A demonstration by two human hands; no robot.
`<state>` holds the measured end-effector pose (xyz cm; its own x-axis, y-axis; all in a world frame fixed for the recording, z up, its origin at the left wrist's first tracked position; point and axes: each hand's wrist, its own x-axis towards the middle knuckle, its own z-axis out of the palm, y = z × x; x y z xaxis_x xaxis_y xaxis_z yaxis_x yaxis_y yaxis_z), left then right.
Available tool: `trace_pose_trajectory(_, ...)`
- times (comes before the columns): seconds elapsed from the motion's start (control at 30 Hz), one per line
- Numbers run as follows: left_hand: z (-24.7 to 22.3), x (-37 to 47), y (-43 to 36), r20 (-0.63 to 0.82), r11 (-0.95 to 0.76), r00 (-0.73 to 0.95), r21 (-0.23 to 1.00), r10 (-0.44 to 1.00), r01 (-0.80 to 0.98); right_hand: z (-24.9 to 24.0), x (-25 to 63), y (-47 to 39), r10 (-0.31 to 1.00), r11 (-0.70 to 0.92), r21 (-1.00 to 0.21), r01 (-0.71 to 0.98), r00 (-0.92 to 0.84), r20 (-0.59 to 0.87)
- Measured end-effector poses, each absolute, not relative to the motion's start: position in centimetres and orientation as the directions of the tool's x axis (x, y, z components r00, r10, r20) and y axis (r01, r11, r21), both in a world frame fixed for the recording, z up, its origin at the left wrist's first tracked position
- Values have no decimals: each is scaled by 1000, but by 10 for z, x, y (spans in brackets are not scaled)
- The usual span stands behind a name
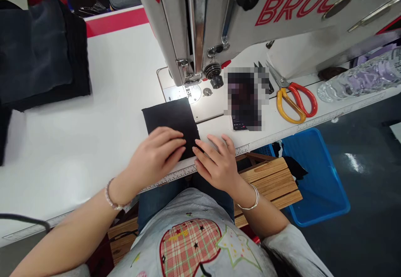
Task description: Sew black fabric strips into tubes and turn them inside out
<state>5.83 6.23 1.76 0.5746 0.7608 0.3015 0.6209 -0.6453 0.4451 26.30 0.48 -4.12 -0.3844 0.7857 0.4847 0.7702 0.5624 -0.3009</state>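
A black fabric piece (169, 116) lies on the table in front of the sewing machine (188, 30), its far edge just short of the needle plate (192, 93). My left hand (159, 149) presses on top of it, fingers bent and close together with the thumb beside them. At the fabric's right edge is my right hand (217, 160), fingers apart and curved, the tips of the index finger and thumb at the cloth's border. The presser foot (189, 80) is above the plate, with no cloth under it.
A stack of dark fabric (44, 55) stands at the left. To the right are a partly blurred phone (238, 124), scissors (291, 101) with orange and red handles, and a clear plastic bottle (360, 76). A blue crate (322, 176) and a wooden bench (269, 181) are below.
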Motion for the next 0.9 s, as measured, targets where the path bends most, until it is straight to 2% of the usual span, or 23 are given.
trace_pose_trajectory(0.1, 20, 50, 94, 348, -565, 452, 386, 821, 729, -42, 262, 5, 783, 557, -301, 774, -370, 500)
trace_pose_trajectory(0.2, 14, 41, 123, 247, -461, 394, 361, 885, 811, -43, 262, 4, 789, 552, -301, 778, -370, 491)
trace_pose_trajectory(0.3, 8, 35, 139, 130, -361, 338, 408, 932, 838, -44, 263, 4, 793, 550, -306, 777, -371, 483)
trace_pose_trajectory(0.4, 8, 35, 143, 118, -302, 280, 471, 953, 829, -45, 263, 4, 798, 545, -315, 777, -365, 479)
trace_pose_trajectory(0.5, 10, 36, 141, 150, -301, 261, 493, 953, 816, -45, 263, 4, 801, 542, -320, 777, -362, 477)
trace_pose_trajectory(0.7, 13, 38, 133, 37, -260, 285, 535, 958, 804, -46, 262, -1, 772, 580, -320, 749, -381, 508)
trace_pose_trajectory(0.9, 14, 45, 129, -64, -203, 264, 475, 962, 856, -49, 262, -5, 772, 584, -326, 744, -384, 506)
